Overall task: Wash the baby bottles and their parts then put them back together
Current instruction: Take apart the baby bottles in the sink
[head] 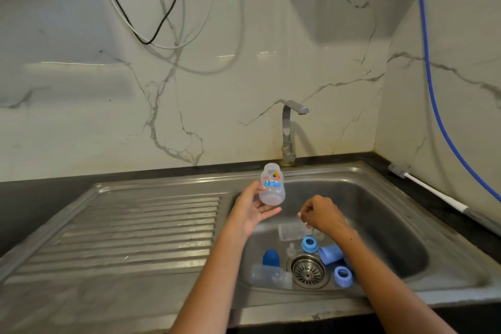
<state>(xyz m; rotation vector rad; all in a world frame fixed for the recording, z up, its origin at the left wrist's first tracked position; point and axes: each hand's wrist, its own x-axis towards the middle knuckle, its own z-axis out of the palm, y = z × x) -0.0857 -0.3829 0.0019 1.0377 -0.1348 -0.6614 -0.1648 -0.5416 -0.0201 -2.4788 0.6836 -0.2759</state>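
Note:
My left hand (250,207) holds a clear baby bottle (271,184) with a coloured print, tilted over the left rim of the sink basin (379,214). My right hand (322,215) hovers over the basin, fingers curled, pinching what looks like a small clear part; I cannot make it out. On the basin floor lie a second clear bottle (268,275), a dark blue cap (271,257), a light blue cap (330,253), two blue screw rings (310,244) (343,275), a clear teat (291,249) and a clear container (291,232).
The tap (288,130) stands behind the basin, not running. A ribbed draining board (135,230) lies to the left. A white-handled bottle brush (423,184) rests on the dark counter at right. A blue hose (431,84) and cables hang on the marble wall.

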